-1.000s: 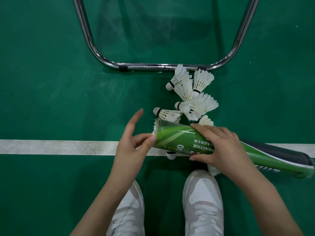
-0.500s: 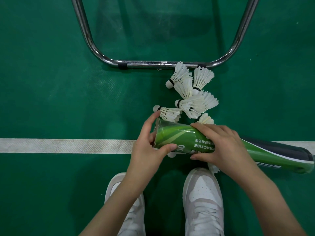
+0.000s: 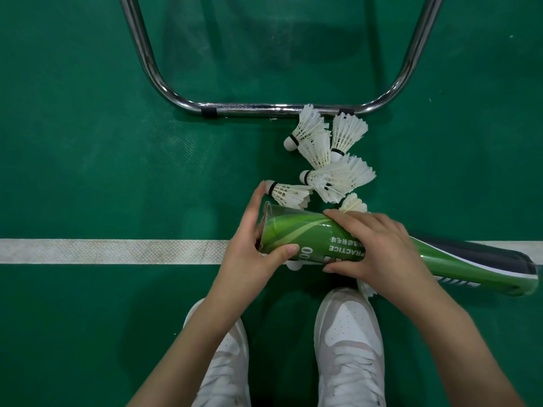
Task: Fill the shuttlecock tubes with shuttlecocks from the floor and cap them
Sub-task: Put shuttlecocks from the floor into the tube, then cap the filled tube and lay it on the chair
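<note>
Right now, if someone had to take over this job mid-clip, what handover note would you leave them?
Left hand: cupped over the open mouth of the green tube, thumb on the tube's side.
Right hand: gripping the tube around its middle, holding it roughly level above the white line.
Loose shuttlecocks: a cluster still on the floor beyond the tube, near the metal frame; one more cork shows under the tube.
Done: the tube is in hand; how full it is cannot be seen.
Left: pick up the remaining shuttlecocks, load them, cap the tube. No cap is visible.
</note>
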### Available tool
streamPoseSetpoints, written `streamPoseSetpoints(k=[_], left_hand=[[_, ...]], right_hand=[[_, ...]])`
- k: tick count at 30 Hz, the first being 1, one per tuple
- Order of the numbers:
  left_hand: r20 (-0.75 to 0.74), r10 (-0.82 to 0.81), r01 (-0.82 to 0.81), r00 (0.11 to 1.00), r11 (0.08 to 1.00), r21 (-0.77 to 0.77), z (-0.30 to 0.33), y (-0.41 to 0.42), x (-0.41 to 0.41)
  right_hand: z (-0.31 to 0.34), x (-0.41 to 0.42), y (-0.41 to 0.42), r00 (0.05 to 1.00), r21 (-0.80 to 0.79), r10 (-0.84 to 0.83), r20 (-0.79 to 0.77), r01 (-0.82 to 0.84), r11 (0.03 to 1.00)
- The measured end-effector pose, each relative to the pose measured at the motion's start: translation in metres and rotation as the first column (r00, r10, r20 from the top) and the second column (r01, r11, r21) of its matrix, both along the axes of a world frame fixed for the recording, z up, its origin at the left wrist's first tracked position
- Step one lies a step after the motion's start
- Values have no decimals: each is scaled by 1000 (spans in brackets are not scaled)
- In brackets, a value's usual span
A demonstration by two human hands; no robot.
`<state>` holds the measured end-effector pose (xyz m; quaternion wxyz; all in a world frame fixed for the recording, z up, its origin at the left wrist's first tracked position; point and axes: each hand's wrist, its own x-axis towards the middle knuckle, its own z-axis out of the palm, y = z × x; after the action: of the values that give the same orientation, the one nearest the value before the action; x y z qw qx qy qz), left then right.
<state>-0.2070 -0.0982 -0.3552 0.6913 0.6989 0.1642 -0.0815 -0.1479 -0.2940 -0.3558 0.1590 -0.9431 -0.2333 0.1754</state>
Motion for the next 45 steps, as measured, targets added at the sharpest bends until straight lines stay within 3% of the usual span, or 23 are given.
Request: streamPoseSetpoints(k=[15, 18, 22, 24, 27, 29, 37, 45], left_hand=[[22, -165, 165, 986, 986, 14, 3, 9, 7], [29, -89, 87, 996, 994, 69, 5, 6, 5], [58, 99, -111, 993, 960, 259, 9, 8, 7], [55, 176, -183, 983, 967, 176, 19, 9, 14], [77, 253, -249, 964, 967, -62, 50, 7, 30], [147, 279, -260, 949, 956, -140, 77, 6, 41], [426, 286, -243, 858, 958, -152, 198, 2, 68], [585, 265, -264, 767, 960, -89, 292, -3, 71]], right_hand=[[2, 0, 4, 1000, 11, 13, 3, -13, 1000], [3, 1, 4, 998, 28, 9, 55, -11, 1000], [16, 10, 7, 988, 64, -6, 155, -4, 998], [29, 19, 10, 979, 88, 8, 206, -27, 996], [60, 36, 18, 984, 150, -6, 176, -21, 988], [85, 46, 21, 991, 208, -29, 132, 1, 978], [200, 64, 27, 980, 425, -92, 178, 8, 905], [279, 63, 26, 985, 582, -75, 156, -30, 812]])
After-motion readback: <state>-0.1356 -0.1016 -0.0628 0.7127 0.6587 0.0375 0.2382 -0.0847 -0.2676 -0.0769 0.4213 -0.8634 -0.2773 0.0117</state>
